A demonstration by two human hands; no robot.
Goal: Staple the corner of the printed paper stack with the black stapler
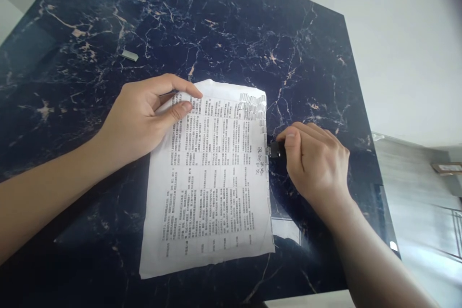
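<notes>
A printed sheet of paper (209,178), covered in rows of text with some handwriting near its right edge, lies on the dark marbled table. My left hand (146,113) grips its upper left edge, thumb on top and the other fingers partly hidden. My right hand (317,159) is closed around a small black stapler (276,149), whose tip meets the sheet's right edge; most of it is hidden in the fist. Small metal staples (252,105) crowd the sheet's upper right corner, and more run along its right edge.
A short pale grey strip (130,55), perhaps staples, lies on the table (224,24) beyond my left hand. The table's right edge runs close to my right forearm. A brown box (447,168) and a dark railing (453,231) appear farther right.
</notes>
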